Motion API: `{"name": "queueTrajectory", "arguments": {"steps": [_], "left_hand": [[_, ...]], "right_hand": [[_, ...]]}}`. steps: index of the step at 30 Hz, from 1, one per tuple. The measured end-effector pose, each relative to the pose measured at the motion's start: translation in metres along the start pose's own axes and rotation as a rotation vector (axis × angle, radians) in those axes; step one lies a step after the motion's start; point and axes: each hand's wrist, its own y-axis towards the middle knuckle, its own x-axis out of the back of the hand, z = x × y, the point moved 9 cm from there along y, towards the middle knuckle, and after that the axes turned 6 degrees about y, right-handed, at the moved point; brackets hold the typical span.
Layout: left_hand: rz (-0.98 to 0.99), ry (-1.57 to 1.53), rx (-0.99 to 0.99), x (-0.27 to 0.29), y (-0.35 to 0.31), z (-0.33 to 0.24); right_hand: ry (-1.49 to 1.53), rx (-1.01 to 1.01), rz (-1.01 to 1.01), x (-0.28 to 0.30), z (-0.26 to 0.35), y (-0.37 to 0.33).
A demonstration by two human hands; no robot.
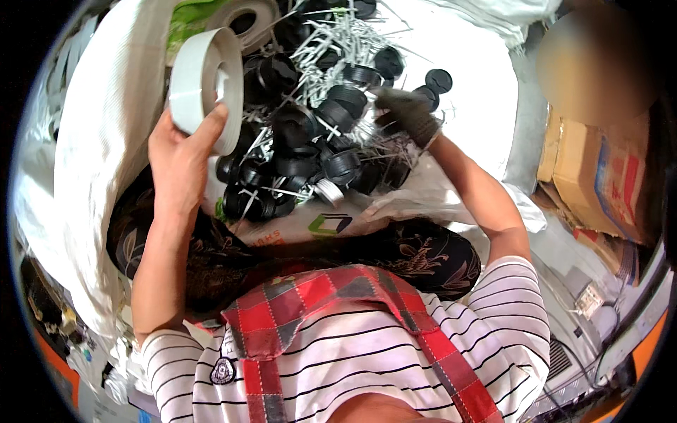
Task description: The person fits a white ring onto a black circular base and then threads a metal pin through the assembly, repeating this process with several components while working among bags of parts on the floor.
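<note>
My bare left hand (pixel 185 151) is closed on the rim of a large white round plastic part (pixel 192 84), raised on its edge with the thumb near its centre opening. My right hand (pixel 410 116) wears a dark glove and reaches over the right side of the pile; its fingers are smeared by motion, so I cannot tell what they touch. Below and left of it lie several black round plastic caps (pixel 342 166), some with ridged sides. Thin white plastic sticks (pixel 331 42) are strewn among them. A small white threaded piece (pixel 328 190) lies at the pile's near edge.
Another white round part (pixel 255 25) lies at the far left beside a green bag (pixel 190 21). White woven sacking (pixel 99 169) rises on the left. Two black caps (pixel 438 81) lie apart on the white sheet (pixel 472 106). Cardboard boxes (pixel 592 176) stand at the right.
</note>
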Motion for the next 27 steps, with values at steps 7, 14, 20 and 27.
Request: {"name": "queueTrajectory", "arguments": {"steps": [7, 14, 20, 27], "left_hand": [[-0.043, -0.058, -0.013, 0.007, 0.003, 0.009], [-0.093, -0.063, -0.076, 0.018, 0.007, 0.012], [-0.090, -0.039, -0.077, 0.023, 0.007, 0.011], [-0.049, -0.125, -0.074, 0.017, 0.007, 0.016]], "right_hand": [[-0.693, -0.297, -0.751, 0.207, -0.136, 0.032], [-0.034, 0.020, -0.029, 0.019, -0.124, 0.076], [-1.163, 0.693, 0.410, -0.031, 0.005, 0.008], [-0.936, 0.211, -0.122, 0.016, 0.000, 0.102]]}}
